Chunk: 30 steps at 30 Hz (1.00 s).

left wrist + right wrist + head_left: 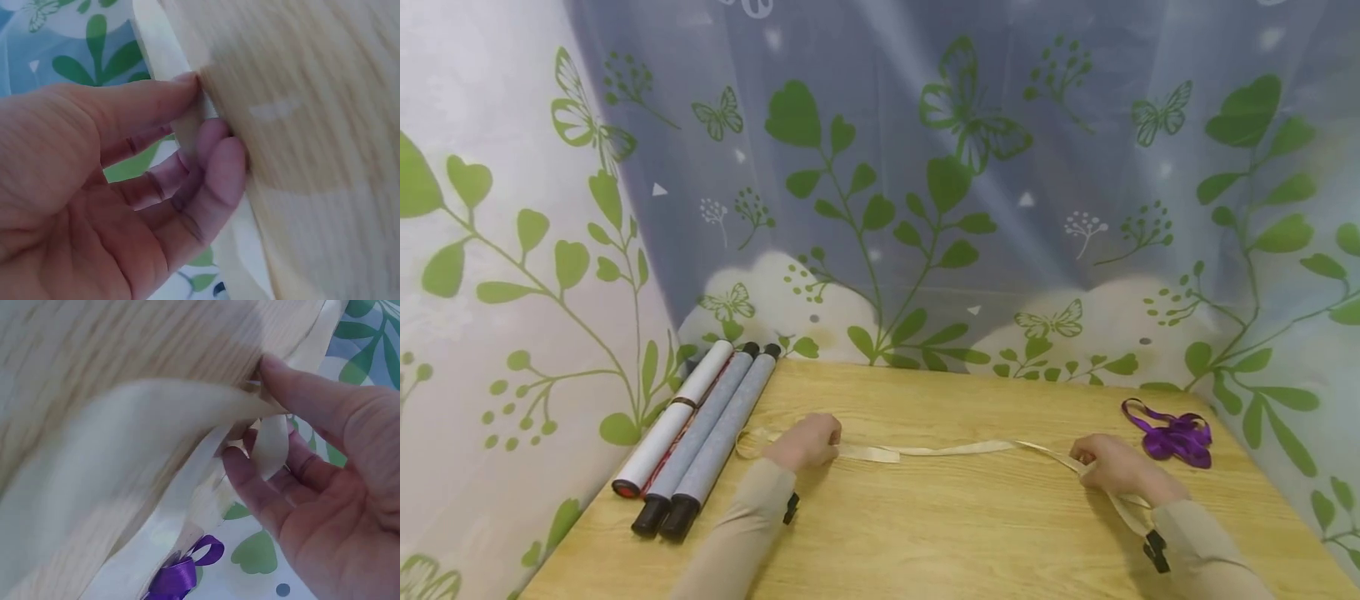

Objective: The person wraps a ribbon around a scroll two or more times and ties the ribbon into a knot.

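Observation:
A cream ribbon (958, 452) stretches across the wooden table between the two hands in the head view. My left hand (808, 442) pinches it between thumb and curled fingers, and a loop of ribbon lies to that hand's left. One cut end lies flat just right of the left hand. At the other side my right hand (1120, 467) grips the ribbon with thumb and fingers. From there a length trails toward the right wrist. Close up in the right wrist view, the ribbon (150, 425) hangs in folds and loops around the fingertips.
At the table's left lie a white roll (673, 425) and two grey-blue rolls (730, 433) with black end caps. Something red and patterned shows between them. A bundle of purple ribbon (1180, 437) lies at the right. Leaf-printed curtains (880, 208) close off the back and sides.

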{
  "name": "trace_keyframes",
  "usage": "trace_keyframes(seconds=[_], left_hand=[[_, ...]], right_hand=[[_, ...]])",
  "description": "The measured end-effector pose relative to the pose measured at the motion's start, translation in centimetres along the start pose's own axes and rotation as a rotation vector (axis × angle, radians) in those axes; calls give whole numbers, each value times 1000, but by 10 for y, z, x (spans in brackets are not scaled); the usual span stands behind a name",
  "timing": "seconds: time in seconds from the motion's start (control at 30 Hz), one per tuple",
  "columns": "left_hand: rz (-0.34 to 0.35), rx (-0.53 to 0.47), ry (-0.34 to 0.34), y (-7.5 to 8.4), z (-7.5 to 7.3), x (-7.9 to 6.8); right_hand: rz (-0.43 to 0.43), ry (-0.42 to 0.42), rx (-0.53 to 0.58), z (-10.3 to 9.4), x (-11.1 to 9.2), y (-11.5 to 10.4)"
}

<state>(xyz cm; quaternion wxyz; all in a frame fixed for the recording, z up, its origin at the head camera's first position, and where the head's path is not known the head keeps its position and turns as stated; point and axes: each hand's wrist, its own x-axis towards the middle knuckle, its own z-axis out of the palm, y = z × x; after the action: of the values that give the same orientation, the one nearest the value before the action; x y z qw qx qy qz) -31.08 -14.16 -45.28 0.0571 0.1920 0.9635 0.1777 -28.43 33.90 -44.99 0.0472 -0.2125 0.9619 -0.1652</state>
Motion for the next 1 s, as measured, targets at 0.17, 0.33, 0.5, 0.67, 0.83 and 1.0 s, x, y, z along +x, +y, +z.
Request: trace_keyframes(seconds=[0.17,0.33,0.5,0.67,0.83,1.0], left_hand=[[-12,-17,22,-11,-3,1],[-48,-14,11,-22,-7,-3],[-95,-47,-6,-30,-10,-4],[-80,-47,2,-32,-12,-2],[-147,1,51,-37,-14,-4],[-204,59,40,-33,-18,-9]], right_hand=[[3,20,12,-2,-1,8],[-36,51,-24,-2,-3,19],[-63,74,-74,-3,-3,33],[-86,95,-104,-4,-4,44],[-57,129,-86,-4,-8,53],[8,138,80,-18,-19,53]])
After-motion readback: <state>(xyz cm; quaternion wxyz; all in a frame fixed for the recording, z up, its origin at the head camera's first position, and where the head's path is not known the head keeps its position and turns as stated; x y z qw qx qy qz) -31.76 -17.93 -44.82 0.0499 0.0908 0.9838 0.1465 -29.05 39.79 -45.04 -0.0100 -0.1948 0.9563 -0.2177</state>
